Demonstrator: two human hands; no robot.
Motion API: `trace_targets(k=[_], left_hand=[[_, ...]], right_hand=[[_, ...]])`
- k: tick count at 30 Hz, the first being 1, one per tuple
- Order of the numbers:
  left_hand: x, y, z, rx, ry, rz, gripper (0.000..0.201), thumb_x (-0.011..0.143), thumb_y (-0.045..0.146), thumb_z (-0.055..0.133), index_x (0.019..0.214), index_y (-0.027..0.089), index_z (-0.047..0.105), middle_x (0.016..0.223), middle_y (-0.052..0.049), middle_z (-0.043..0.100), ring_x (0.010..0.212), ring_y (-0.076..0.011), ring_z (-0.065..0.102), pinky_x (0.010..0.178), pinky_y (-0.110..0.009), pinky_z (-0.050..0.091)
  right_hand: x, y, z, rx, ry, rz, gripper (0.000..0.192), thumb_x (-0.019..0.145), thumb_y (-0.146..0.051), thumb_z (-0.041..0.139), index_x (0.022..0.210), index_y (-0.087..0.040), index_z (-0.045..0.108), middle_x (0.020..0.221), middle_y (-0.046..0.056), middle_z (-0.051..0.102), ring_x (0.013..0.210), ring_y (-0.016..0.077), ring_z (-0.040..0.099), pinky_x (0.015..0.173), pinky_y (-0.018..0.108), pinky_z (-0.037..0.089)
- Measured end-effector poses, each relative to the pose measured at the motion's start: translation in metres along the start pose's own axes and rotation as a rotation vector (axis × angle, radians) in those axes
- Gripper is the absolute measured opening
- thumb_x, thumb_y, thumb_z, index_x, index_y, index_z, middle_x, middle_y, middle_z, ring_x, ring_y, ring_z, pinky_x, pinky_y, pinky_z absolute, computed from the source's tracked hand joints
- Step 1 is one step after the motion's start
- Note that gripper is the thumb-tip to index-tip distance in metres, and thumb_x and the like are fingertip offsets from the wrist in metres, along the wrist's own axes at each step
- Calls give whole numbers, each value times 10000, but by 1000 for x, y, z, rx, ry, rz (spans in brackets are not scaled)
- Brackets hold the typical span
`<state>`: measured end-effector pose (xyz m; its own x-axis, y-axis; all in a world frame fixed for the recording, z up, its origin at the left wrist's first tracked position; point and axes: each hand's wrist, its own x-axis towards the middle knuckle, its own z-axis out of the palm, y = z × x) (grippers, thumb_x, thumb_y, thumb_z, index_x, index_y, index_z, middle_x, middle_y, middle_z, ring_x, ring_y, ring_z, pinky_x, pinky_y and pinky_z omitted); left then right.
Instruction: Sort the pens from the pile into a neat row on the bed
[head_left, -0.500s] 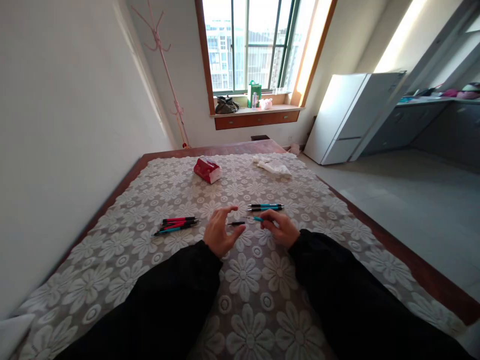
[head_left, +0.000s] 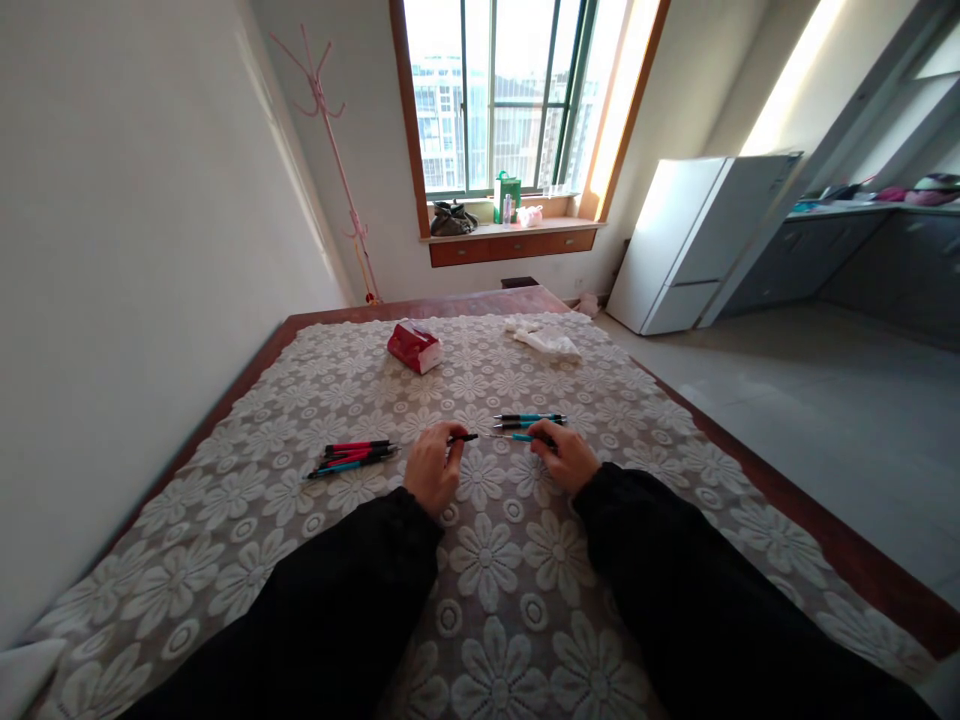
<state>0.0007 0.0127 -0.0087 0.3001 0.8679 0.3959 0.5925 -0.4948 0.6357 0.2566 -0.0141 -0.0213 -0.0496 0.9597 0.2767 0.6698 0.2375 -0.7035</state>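
Observation:
My left hand (head_left: 435, 468) pinches a short black pen barrel (head_left: 469, 437) between thumb and fingers, its end pointing right. Across a small gap, my right hand (head_left: 564, 456) is closed on a blue pen part (head_left: 521, 437), from which a thin refill sticks out to the left, toward the black piece. Just beyond the right hand lie two blue-and-black pens (head_left: 529, 420), side by side. Left of my left hand rests a small pile of red, black and blue pens (head_left: 352, 457).
A floral lace cloth (head_left: 486, 560) covers the table. Farther back lie a red tissue pack (head_left: 414, 348) and a crumpled white plastic bag (head_left: 551, 343). A wall runs along the left; a white fridge (head_left: 694, 240) stands beyond the table at right.
My left hand has closed on the black barrel, which lay on the cloth before, and lifted it level with the refill. The right hand still holds the blue part.

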Motion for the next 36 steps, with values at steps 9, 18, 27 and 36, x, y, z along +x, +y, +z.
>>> trace_targets(k=[9, 18, 27, 36], left_hand=[[-2, 1, -1, -27, 46, 91, 141, 941, 135, 509, 1024, 204, 600, 1002, -53, 653, 947, -232, 577, 859, -375, 460], [-3, 3, -1, -2, 17, 141, 143, 941, 117, 534, 1028, 210, 599, 1014, -49, 655, 993, -247, 570, 884, -393, 458], [-5, 4, -2, 26, 13, 182, 157, 939, 98, 553, 1032, 213, 606, 1034, -46, 660, 1011, -248, 558, 895, -401, 457], [-5, 4, -2, -53, -12, 179, 166, 953, 117, 555, 1045, 229, 636, 997, -28, 672, 960, -217, 589, 867, -363, 483]], right_hand=[[0, 2, 2, -95, -8, -45, 174, 855, -223, 524, 968, -199, 654, 904, 67, 714, 839, 221, 652, 775, 330, 465], [-1, 3, 3, -117, -26, -76, 159, 873, -222, 526, 973, -205, 649, 921, 60, 712, 871, 223, 654, 808, 337, 468], [-3, 1, 2, -203, -23, -118, 193, 900, -200, 512, 1025, -196, 661, 979, 78, 713, 926, 236, 650, 862, 363, 457], [-4, 1, 0, -300, 26, -257, 185, 952, -192, 481, 1029, -208, 648, 996, 70, 718, 954, 231, 641, 861, 351, 421]])
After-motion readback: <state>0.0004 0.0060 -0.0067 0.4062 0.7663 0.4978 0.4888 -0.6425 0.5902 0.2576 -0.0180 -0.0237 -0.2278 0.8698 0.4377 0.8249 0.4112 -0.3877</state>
